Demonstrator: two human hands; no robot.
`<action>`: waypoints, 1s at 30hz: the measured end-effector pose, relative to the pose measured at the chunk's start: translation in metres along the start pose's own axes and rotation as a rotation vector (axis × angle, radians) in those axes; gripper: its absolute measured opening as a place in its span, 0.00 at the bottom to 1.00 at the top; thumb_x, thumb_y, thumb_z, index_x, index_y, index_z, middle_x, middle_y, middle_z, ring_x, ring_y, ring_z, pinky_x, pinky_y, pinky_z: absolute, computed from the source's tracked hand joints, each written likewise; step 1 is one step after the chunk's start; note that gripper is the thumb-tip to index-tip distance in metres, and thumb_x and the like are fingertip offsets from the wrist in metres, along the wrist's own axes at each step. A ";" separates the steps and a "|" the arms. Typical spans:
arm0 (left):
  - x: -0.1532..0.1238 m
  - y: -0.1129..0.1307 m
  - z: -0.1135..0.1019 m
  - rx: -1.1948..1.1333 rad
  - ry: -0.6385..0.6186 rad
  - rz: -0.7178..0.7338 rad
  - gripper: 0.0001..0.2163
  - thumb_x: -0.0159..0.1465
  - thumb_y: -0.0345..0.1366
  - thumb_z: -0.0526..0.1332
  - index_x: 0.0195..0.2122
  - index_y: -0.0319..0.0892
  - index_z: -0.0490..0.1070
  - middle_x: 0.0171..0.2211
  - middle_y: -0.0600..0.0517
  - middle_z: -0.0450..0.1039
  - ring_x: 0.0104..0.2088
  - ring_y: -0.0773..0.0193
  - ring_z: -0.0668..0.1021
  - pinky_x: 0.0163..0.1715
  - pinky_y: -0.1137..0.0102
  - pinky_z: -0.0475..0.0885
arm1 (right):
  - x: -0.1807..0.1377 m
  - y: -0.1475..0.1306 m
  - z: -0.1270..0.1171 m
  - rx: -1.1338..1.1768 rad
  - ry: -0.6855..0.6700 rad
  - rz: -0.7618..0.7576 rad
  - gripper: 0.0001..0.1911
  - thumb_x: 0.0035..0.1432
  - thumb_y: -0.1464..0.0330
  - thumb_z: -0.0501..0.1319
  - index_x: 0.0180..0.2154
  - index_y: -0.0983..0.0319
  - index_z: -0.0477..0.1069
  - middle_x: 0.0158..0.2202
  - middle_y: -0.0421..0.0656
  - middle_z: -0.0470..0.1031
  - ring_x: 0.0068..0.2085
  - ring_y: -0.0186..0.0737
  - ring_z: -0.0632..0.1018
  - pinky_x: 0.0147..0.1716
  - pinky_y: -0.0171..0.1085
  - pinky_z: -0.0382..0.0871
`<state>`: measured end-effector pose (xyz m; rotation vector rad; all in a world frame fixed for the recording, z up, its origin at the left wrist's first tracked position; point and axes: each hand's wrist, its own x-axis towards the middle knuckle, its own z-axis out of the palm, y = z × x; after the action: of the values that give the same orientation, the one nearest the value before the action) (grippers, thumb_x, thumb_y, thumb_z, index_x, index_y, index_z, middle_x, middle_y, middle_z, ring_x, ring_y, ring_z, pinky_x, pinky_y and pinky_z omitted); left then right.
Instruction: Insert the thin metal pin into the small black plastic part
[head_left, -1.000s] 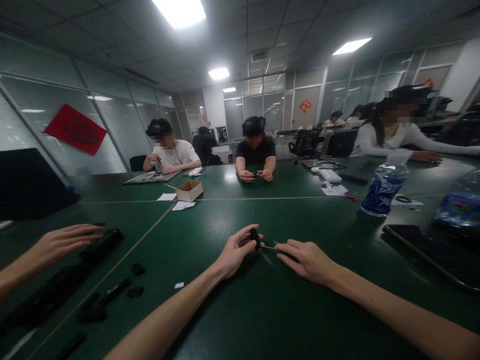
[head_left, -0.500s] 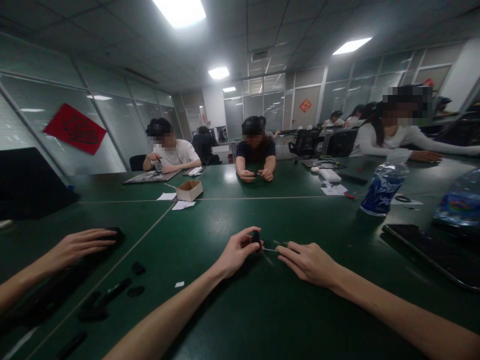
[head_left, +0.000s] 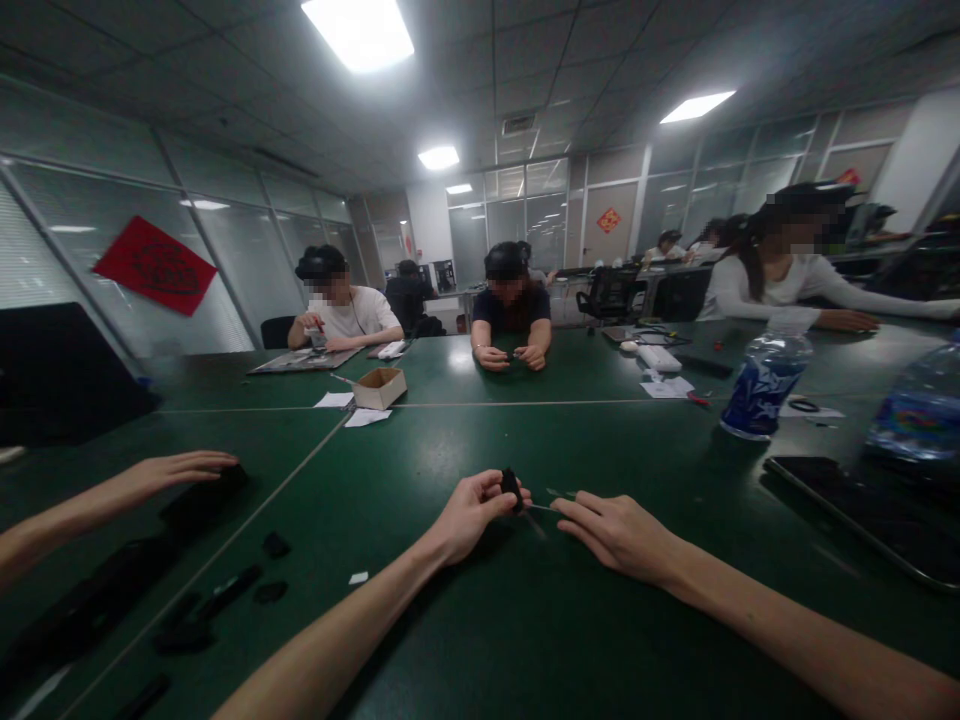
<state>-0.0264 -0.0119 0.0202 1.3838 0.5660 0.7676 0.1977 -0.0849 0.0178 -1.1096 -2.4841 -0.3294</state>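
Note:
Just above the green table [head_left: 465,620], my left hand [head_left: 474,512] is closed on a small black part [head_left: 511,488], pinched between thumb and fingers. My right hand [head_left: 611,530] pinches a thin metal rod [head_left: 541,508], whose far end points left and reaches the black part; whether it touches is too small to tell. The handle end of the rod, if any, is hidden by my fingers. A scrap of white paper [head_left: 358,578] and several small black pieces, such as a black block [head_left: 276,544], lie left of my left forearm.
At left a co-worker's hand [head_left: 180,468] rests over dark objects. A small cardboard box [head_left: 379,388] stands ahead. To the right are a phone [head_left: 847,515], a blue-labelled bottle [head_left: 765,385] and a larger bottle [head_left: 919,410]. Other people sit across the table.
My left hand has turned the black part so it tilts differently, and my index finger has come down off its top. The co-worker's fingers at left have flattened out.

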 end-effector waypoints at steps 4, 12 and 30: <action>0.000 -0.003 -0.001 -0.068 0.002 -0.009 0.15 0.55 0.38 0.65 0.41 0.36 0.70 0.42 0.42 0.75 0.41 0.58 0.77 0.46 0.61 0.68 | 0.000 0.000 0.002 0.007 0.000 0.017 0.19 0.69 0.65 0.41 0.48 0.67 0.65 0.34 0.47 0.71 0.27 0.33 0.72 0.23 0.30 0.67; 0.001 -0.006 0.000 -0.136 0.016 -0.007 0.15 0.55 0.38 0.66 0.39 0.36 0.68 0.42 0.43 0.75 0.42 0.58 0.77 0.48 0.60 0.68 | 0.001 0.000 0.004 0.045 0.016 0.045 0.20 0.69 0.65 0.40 0.48 0.67 0.66 0.34 0.47 0.72 0.27 0.33 0.73 0.24 0.30 0.68; 0.001 -0.003 0.002 -0.131 0.058 0.014 0.15 0.56 0.39 0.65 0.40 0.37 0.67 0.43 0.42 0.75 0.42 0.59 0.77 0.49 0.60 0.68 | 0.006 -0.004 0.001 0.119 0.020 0.123 0.21 0.69 0.63 0.41 0.49 0.67 0.66 0.35 0.48 0.73 0.28 0.35 0.74 0.25 0.32 0.71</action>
<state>-0.0238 -0.0131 0.0176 1.2493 0.5420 0.8442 0.1915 -0.0833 0.0194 -1.1966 -2.3720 -0.1546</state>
